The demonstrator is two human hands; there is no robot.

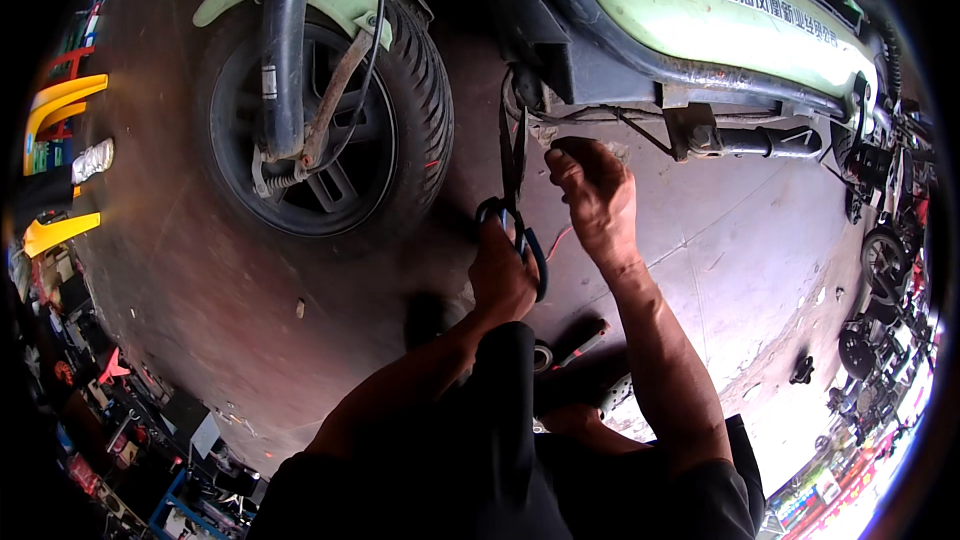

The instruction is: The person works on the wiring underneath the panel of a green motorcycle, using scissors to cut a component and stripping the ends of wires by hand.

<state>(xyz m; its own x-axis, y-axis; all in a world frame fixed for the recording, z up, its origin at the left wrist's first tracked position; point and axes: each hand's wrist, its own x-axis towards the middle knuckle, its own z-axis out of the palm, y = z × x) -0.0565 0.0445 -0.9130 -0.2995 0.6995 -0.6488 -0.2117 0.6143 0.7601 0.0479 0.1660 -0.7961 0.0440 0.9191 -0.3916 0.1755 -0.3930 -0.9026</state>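
My left hand (502, 278) grips a pair of scissors (513, 165) by their blue and black handles. The blades point away from me, slightly parted, with their tips by a dark cable loop (507, 90) under the front of a pale green scooter (680, 0). Just right of the blades my right hand (603, 202) is closed in a pinch; what lies between its fingertips, if anything, I cannot make out. Beyond the fingers a dark cable (605, 118) runs along the scooter's underside.
The scooter's front wheel (418, 110) stands to the left. A stand bar (765, 142) hangs below the frame at right. A red wire scrap (558, 243) and a red-handled tool (583, 345) lie on the floor. Parts and tools crowd the lower left; more two-wheelers (885, 255) line the right.
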